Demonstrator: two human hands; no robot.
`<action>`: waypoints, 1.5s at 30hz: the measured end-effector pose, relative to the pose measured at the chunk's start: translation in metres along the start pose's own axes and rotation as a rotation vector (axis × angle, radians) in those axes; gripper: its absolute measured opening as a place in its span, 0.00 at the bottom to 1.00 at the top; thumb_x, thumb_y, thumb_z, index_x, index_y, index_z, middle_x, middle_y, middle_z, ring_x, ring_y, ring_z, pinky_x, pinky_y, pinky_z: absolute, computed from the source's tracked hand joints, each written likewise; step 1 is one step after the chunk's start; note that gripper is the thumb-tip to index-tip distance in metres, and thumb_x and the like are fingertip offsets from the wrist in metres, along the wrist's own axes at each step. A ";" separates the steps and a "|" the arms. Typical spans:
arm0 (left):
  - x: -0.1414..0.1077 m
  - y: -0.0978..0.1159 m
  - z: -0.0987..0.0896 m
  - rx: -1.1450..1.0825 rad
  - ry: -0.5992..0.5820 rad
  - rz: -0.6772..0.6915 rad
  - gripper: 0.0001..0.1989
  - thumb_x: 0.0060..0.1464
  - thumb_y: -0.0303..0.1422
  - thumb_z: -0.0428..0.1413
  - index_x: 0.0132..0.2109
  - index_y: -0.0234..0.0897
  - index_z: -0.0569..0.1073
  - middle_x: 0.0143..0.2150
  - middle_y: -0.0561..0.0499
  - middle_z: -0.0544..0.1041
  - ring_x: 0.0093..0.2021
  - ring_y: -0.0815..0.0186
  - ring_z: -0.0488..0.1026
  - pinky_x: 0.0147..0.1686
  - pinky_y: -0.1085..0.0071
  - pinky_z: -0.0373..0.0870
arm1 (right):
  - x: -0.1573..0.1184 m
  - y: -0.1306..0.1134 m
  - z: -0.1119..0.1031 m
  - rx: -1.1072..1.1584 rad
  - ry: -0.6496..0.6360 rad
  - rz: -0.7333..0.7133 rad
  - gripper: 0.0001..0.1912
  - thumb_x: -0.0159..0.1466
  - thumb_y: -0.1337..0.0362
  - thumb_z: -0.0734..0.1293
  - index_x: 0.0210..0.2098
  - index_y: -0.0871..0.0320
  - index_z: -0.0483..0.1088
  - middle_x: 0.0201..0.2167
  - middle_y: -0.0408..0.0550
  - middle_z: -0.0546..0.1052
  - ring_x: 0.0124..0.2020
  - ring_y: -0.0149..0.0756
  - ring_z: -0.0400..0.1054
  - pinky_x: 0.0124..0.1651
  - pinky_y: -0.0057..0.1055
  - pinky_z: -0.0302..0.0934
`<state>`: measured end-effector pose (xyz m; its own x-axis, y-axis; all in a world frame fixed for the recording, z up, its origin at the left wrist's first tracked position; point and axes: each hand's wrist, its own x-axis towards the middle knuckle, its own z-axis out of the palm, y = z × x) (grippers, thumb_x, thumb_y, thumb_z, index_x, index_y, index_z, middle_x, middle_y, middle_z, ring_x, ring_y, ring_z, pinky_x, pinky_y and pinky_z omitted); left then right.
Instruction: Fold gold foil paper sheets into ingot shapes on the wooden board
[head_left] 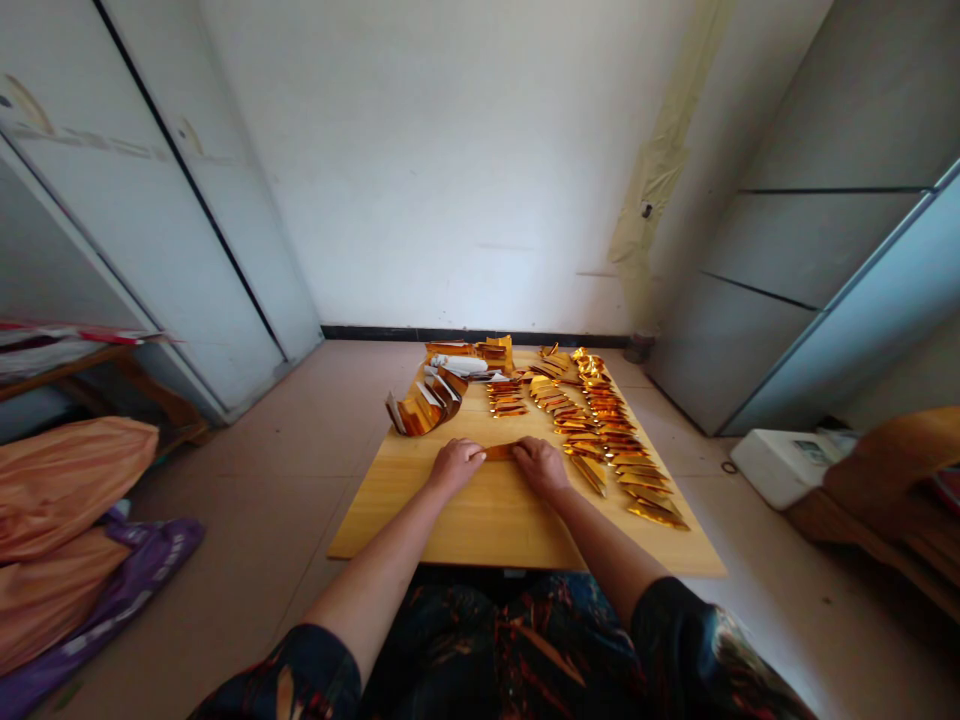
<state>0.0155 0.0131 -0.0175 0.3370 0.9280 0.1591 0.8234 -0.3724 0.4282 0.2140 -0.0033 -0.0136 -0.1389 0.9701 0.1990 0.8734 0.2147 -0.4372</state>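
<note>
A narrow strip of gold foil paper [499, 453] lies between my hands over the wooden table [480, 520]. My left hand [457, 465] pinches its left end, and my right hand [541, 466] grips the right end. Rows of folded gold pieces [626, 455] cover the table's right side, beside my right hand. Beyond my left hand stands a curved stack of gold and white sheets [427, 402]. A small column of folded pieces [508, 398] sits just beyond the strip.
A white crumpled item [460, 365] and more gold sheets [499, 352] are at the table's far edge. A grey cabinet [787, 240] rises at the right, near a white box [780, 465]. Orange and purple bags [67, 500] lie at the left.
</note>
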 end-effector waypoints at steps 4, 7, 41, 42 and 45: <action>0.004 0.009 0.001 -0.031 0.028 -0.129 0.12 0.56 0.32 0.50 0.39 0.39 0.78 0.39 0.50 0.79 0.41 0.65 0.72 0.42 0.71 0.66 | 0.003 -0.010 0.008 0.025 0.066 0.228 0.13 0.64 0.61 0.60 0.46 0.56 0.69 0.33 0.46 0.78 0.35 0.35 0.70 0.35 0.27 0.56; 0.005 0.013 0.004 -0.077 0.055 -0.221 0.13 0.54 0.31 0.52 0.44 0.40 0.77 0.44 0.51 0.79 0.45 0.65 0.72 0.45 0.72 0.65 | 0.004 -0.014 0.011 0.057 0.099 0.267 0.16 0.62 0.63 0.61 0.49 0.57 0.67 0.31 0.45 0.77 0.35 0.34 0.70 0.37 0.27 0.56; 0.005 0.025 -0.001 -0.079 0.020 -0.375 0.19 0.57 0.34 0.48 0.54 0.47 0.70 0.52 0.53 0.76 0.51 0.64 0.71 0.52 0.68 0.62 | 0.003 -0.019 0.005 -0.185 0.047 0.255 0.12 0.65 0.58 0.59 0.37 0.56 0.72 0.33 0.48 0.77 0.36 0.35 0.68 0.37 0.27 0.50; 0.006 0.026 0.000 -0.048 0.026 -0.389 0.19 0.57 0.34 0.48 0.54 0.47 0.70 0.51 0.52 0.76 0.50 0.63 0.72 0.51 0.67 0.63 | 0.003 -0.020 0.006 -0.200 0.050 0.259 0.12 0.65 0.58 0.59 0.38 0.55 0.71 0.33 0.48 0.77 0.37 0.35 0.68 0.37 0.28 0.50; 0.006 0.032 0.003 0.059 0.041 -0.406 0.18 0.57 0.34 0.48 0.55 0.46 0.70 0.48 0.48 0.78 0.48 0.61 0.72 0.48 0.64 0.63 | 0.003 -0.023 0.006 -0.230 0.032 0.264 0.10 0.65 0.60 0.59 0.38 0.56 0.70 0.34 0.49 0.77 0.39 0.36 0.67 0.39 0.28 0.50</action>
<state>0.0455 0.0068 -0.0049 -0.0378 0.9990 0.0234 0.9108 0.0248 0.4120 0.1906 -0.0046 -0.0086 0.1176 0.9839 0.1346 0.9599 -0.0779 -0.2692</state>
